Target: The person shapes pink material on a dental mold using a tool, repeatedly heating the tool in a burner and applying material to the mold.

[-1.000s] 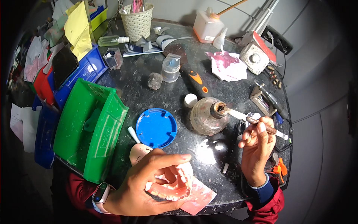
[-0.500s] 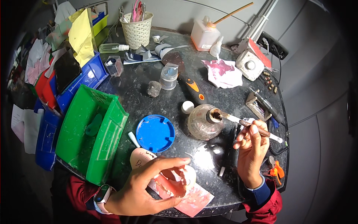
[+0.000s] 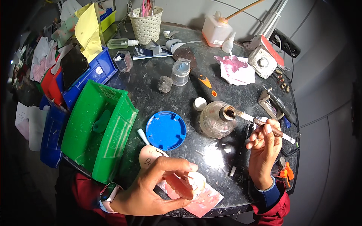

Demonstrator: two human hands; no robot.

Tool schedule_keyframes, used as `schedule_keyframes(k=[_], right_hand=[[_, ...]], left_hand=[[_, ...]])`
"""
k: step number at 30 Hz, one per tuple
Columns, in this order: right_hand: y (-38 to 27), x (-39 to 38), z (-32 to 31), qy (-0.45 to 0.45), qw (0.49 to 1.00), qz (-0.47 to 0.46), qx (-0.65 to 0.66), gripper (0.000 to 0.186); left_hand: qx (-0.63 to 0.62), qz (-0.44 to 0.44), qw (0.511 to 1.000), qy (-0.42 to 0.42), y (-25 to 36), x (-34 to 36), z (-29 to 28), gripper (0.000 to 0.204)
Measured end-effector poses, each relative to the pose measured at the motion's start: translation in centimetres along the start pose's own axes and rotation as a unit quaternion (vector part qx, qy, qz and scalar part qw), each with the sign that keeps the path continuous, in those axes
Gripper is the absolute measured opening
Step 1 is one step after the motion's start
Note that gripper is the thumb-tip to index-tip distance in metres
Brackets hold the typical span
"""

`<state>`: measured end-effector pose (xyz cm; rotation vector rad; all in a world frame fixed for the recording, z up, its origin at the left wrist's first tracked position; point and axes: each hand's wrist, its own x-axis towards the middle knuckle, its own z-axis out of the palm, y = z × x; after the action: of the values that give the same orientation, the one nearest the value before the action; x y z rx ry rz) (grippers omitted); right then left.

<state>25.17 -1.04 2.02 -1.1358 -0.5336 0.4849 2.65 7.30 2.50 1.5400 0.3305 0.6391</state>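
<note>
A dental cast point(image 3: 198, 181) with a pink wax base is gripped between the thumb and fingers of my left hand point(image 3: 152, 190), low over the front of the bench. Part of the cast is hidden by those fingers. Beneath it lie a pink wax sheet point(image 3: 205, 203) and a rounded pink piece with dark writing point(image 3: 149, 153). My right hand point(image 3: 264, 152) pinches a wax knife point(image 3: 260, 121) by its brown handle. Its pale blade reaches left to the dark, sooty neck of a round glass spirit burner point(image 3: 215, 126); no flame can be made out.
Left stand a green bin point(image 3: 115, 137) and blue bins point(image 3: 52, 132). A blue round lid point(image 3: 166, 130) lies mid-bench, near a clear jar point(image 3: 181, 73) and an orange-black handled tool point(image 3: 206, 84). Right are a handpiece point(image 3: 279, 101), orange-handled pliers point(image 3: 288, 171) and a control box point(image 3: 261, 64).
The whole view has shifted, so things sit farther right in it. The cast has turned a little in my left hand. My right hand keeps the wax knife at the burner's neck.
</note>
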Motion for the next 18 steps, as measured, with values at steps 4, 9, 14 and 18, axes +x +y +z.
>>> schedule_keyframes(k=[4, 9, 14, 18], right_hand=[[-0.5, -0.1, 0.1, 0.012, 0.999, -0.008, -0.029, 0.018], [0.2, 0.0, 0.1, 0.0, 1.0, -0.006, 0.009, 0.018], [-0.1, -0.1, 0.0, -0.003, 1.0, -0.01, 0.008, 0.017], [-0.2, 0.0, -0.1, 0.0, 1.0, -0.011, 0.002, 0.017]], left_hand=[[-0.017, 0.005, 1.0, -0.013, -0.1, 0.2, 0.2, 0.056], [0.08, 0.018, 0.993, -0.083, -0.1, 0.4, -0.8, 0.066], [0.081, 0.013, 0.994, -0.07, -0.3, 0.5, -0.4, 0.066], [0.045, -0.014, 0.997, -0.069, -0.2, 0.7, -0.3, 0.065]])
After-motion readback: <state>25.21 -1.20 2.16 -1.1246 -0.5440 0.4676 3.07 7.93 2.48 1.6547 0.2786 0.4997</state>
